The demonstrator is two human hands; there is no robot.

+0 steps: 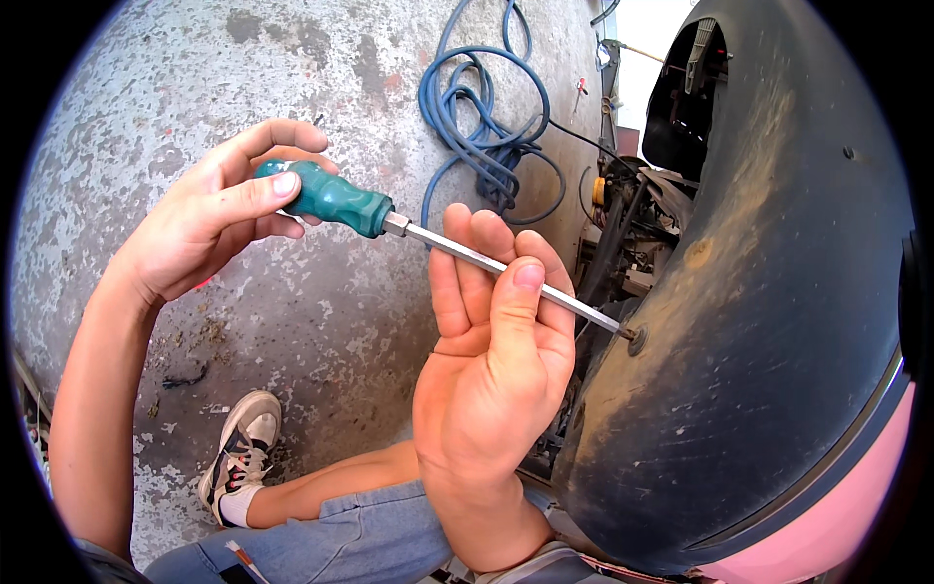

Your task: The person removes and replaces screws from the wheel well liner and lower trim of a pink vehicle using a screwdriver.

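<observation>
A screwdriver with a green handle and a long metal shaft slants down to the right across the view. My left hand grips the end of its handle, with the thumb on top. Around the middle of the shaft, my right hand pinches with the thumb against the fingers, palm up. The shaft's tip meets a round screw in the scuffed black plastic panel on the right. The tip's exact seat in the screw is too small to make out.
A blue hose lies coiled on the worn concrete floor. Exposed vehicle parts and wires sit left of the black panel. A pink panel borders it at the lower right. My leg and shoe are below.
</observation>
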